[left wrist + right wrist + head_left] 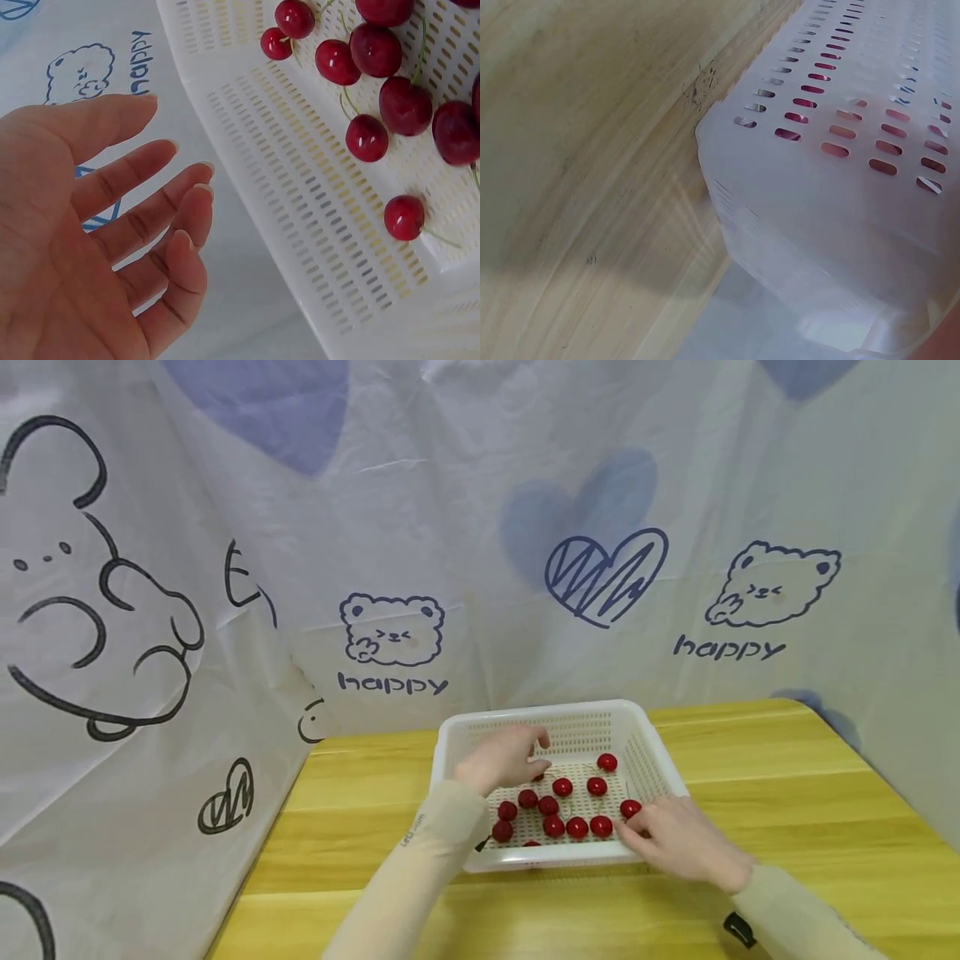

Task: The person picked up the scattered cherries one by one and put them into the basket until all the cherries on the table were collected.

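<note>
A white slotted plastic basket (540, 857) holds several red cherries (577, 827), some with green stems. My left hand (504, 758) is over the basket's left side, its fingers loosely bent. In the left wrist view that hand (112, 217) has nothing between its fingers, and a single cherry (404, 217) lies apart from the others. At the near right corner, my right hand (678, 839) reaches over the rim, thumb and fingers close beside a cherry (631, 808). Its fingertips are partly hidden, so a grip cannot be made out. The right wrist view mostly shows the basket's outer wall (802, 187).
The basket stands on a yellow wood-grain table (787, 777), near its back edge. Behind and to the left hangs a pale cloth (480, 527) printed with bears, hearts and the word "happy".
</note>
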`<act>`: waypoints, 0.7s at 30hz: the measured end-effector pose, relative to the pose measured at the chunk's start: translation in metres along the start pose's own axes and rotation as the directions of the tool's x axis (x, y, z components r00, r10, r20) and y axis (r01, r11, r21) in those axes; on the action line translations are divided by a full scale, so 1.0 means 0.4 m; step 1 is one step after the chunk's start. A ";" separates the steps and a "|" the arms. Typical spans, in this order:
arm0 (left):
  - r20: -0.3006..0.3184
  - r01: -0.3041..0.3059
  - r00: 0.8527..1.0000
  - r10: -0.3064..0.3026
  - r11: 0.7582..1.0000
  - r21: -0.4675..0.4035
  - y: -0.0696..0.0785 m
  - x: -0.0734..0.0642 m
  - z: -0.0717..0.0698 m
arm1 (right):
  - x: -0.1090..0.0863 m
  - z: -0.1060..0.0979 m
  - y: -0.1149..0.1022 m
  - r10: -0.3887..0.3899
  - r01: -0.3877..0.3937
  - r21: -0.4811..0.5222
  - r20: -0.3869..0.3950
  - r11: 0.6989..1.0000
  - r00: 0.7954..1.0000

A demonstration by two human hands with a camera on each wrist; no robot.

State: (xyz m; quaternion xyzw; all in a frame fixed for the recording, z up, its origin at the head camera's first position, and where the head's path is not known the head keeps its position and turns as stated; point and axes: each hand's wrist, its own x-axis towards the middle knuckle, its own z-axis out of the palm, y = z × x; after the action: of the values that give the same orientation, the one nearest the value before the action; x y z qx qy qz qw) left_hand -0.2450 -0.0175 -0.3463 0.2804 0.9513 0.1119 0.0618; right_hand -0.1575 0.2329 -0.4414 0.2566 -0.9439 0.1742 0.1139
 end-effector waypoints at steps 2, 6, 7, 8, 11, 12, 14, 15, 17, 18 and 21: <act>-0.014 -0.001 1.000 0.001 1.000 -0.006 -0.005 -0.008 -0.006 | -0.006 -0.002 0.000 0.008 -0.008 0.006 0.011 1.000 1.000; -0.048 -0.006 0.999 0.005 1.000 -0.023 -0.021 -0.022 -0.022 | -0.004 -0.006 -0.002 0.016 -0.016 0.018 0.005 1.000 1.000; -0.061 -0.007 0.998 0.007 1.000 -0.013 -0.027 -0.026 -0.027 | -0.001 -0.006 -0.002 0.012 -0.012 0.018 -0.004 1.000 1.000; -0.071 -0.009 0.997 0.009 1.000 -0.009 -0.031 -0.031 -0.032 | 0.003 -0.006 -0.003 0.008 -0.008 0.017 -0.011 1.000 1.000; -0.092 -0.010 0.996 0.012 1.000 0.020 -0.045 -0.046 -0.043 | 0.012 -0.004 -0.002 -0.008 0.009 0.013 -0.034 1.000 0.999; -0.095 -0.007 0.995 0.010 1.000 0.029 -0.049 -0.052 -0.047 | 0.013 -0.004 -0.001 -0.013 0.014 0.015 -0.037 1.000 0.999; -0.105 0.001 0.995 0.004 0.999 0.047 -0.058 -0.064 -0.052 | 0.015 -0.005 0.002 -0.019 0.020 0.028 -0.032 0.999 0.999; -0.109 0.006 0.994 0.000 0.999 0.049 -0.064 -0.070 -0.056 | 0.014 -0.007 0.004 -0.026 0.027 0.039 -0.036 0.999 0.999; -0.122 0.022 0.992 -0.014 0.998 0.059 -0.076 -0.081 -0.065 | 0.013 -0.014 0.008 -0.032 0.036 0.079 -0.057 0.996 0.998; -0.128 0.028 0.992 -0.020 0.998 0.060 -0.083 -0.087 -0.071 | 0.012 -0.022 0.011 -0.034 0.040 0.098 -0.071 0.994 0.997; -0.144 0.056 0.988 -0.048 0.997 0.054 -0.106 -0.108 -0.095 | 0.010 -0.052 0.027 -0.046 0.069 0.126 -0.175 0.990 0.983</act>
State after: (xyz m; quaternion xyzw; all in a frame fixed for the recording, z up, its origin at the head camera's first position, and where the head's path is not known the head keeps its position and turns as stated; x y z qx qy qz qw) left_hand -0.2378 -0.0825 -0.3178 0.2484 0.9632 0.1024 -0.0114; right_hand -0.1640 0.2479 -0.4241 0.2749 -0.9091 0.2542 0.1826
